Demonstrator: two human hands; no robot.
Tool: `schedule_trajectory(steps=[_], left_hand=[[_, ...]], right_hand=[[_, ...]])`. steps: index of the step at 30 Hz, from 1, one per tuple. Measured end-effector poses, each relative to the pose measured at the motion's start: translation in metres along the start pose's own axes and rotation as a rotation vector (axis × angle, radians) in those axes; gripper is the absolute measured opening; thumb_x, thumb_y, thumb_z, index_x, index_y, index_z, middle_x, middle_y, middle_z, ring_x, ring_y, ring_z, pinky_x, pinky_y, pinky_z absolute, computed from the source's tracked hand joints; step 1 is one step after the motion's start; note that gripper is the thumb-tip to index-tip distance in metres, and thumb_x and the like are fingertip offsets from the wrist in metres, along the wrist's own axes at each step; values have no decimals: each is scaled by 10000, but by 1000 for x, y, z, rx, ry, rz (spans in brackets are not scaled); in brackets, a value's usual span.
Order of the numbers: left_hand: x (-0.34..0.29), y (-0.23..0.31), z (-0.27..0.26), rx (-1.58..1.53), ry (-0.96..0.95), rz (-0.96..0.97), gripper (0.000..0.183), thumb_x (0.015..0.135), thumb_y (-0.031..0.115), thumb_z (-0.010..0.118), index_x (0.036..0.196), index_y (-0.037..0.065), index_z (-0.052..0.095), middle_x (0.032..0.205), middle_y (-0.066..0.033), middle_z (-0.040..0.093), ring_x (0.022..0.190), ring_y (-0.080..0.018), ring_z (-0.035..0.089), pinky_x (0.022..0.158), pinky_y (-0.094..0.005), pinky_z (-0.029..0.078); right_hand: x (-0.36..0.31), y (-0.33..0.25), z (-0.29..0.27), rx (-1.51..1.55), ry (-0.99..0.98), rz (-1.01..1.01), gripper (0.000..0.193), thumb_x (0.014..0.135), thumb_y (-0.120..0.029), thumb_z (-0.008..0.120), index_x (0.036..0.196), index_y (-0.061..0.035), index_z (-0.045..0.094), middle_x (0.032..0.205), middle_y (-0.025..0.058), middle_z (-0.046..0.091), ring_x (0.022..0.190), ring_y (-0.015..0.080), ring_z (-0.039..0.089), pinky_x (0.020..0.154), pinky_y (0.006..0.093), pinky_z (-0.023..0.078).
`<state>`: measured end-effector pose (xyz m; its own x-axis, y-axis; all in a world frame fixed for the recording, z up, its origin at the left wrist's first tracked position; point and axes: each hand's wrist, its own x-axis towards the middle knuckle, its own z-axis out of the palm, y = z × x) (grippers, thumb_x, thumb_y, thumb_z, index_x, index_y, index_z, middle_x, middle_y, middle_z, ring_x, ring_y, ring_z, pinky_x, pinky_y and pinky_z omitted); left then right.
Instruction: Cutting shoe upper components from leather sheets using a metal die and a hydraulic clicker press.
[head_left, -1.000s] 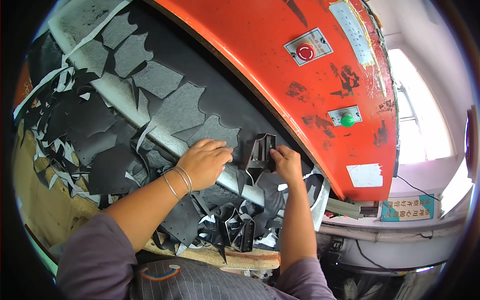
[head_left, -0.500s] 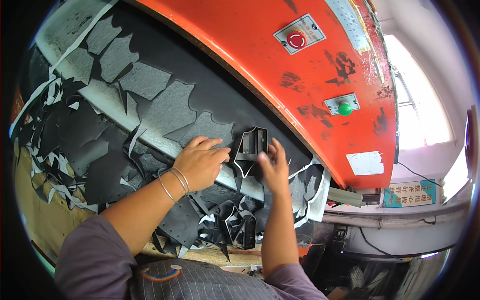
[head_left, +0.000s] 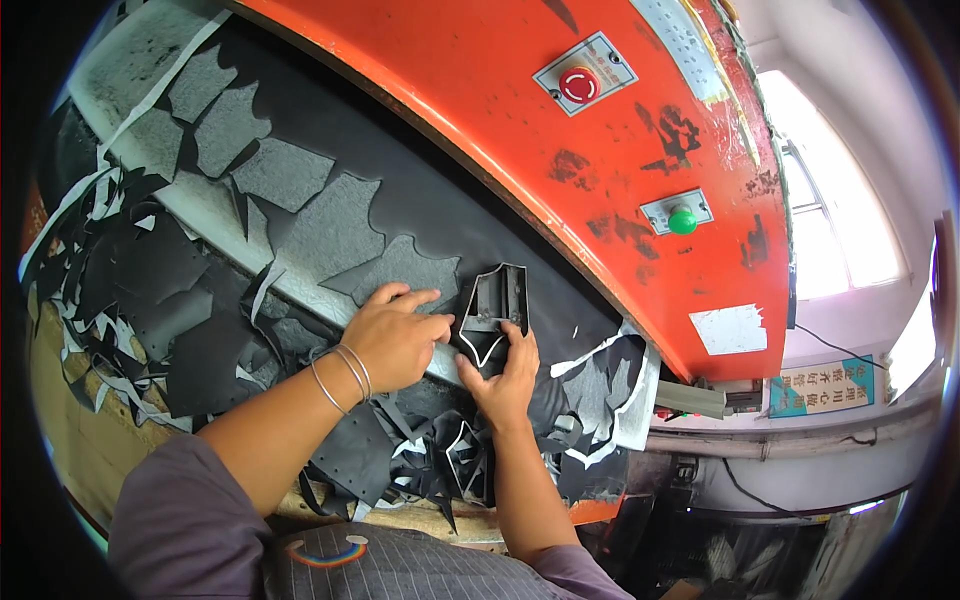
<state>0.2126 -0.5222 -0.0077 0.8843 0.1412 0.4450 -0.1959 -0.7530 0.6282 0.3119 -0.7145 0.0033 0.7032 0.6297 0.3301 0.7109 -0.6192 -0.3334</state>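
A steel cutting die (head_left: 489, 324), a thin-walled angular frame with cross bars, stands on the black sheet material (head_left: 420, 195). My right hand (head_left: 505, 380) grips its near end, thumb on the left side and fingers on the right. My left hand (head_left: 390, 338) rests just left of the die, fingers apart and partly stretched out. Its fingertips come close to the die's left wall; whether they touch it I cannot tell. Beyond those fingers lies a grey cut-out shape (head_left: 410, 268), with several similar openings running up to the far left along the sheet.
An orange machine beam (head_left: 480, 120) spans the far side, carrying a red stop button (head_left: 579, 86) and a green button (head_left: 682, 220). Black offcuts (head_left: 150, 270) heap along the near left edge. Another metal die (head_left: 460, 455) lies among scraps below my hands. White strips (head_left: 590, 352) sit at right.
My right hand has moved left and nearer, closing from the die's right side onto its near end. The die has shifted slightly nearer. My left hand has barely moved.
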Motion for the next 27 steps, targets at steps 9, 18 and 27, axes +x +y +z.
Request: schedule_trajectory(steps=[9, 18, 27], left_hand=[[6, -1, -4, -28, -20, -9, 206, 776, 84, 579, 965, 105, 658, 985, 32, 692, 1204, -224, 529, 1032, -440, 331], [7, 6, -10, 3, -12, -6, 219, 782, 107, 594, 988, 118, 666, 987, 17, 694, 1201, -221, 533, 1044, -430, 327], [29, 0, -129, -335, 378, -201, 172, 875, 202, 631, 919, 36, 637, 907, -126, 671, 836, -280, 651, 729, -354, 505]], right_hand=[[4, -2, 4, -64, 40, 21, 742, 620, -363, 798, 1200, -29, 479, 1212, 304, 476, 1200, 470, 428, 978, 523, 356], [6, -6, -1, -111, 50, 3, 751, 644, -393, 770, 1219, -19, 465, 1199, 306, 469, 1196, 476, 419, 987, 530, 345], [22, -43, -85, 215, 467, 84, 667, 862, -246, 672, 1389, 25, 366, 1460, 197, 322, 1369, 296, 291, 1122, 422, 218]])
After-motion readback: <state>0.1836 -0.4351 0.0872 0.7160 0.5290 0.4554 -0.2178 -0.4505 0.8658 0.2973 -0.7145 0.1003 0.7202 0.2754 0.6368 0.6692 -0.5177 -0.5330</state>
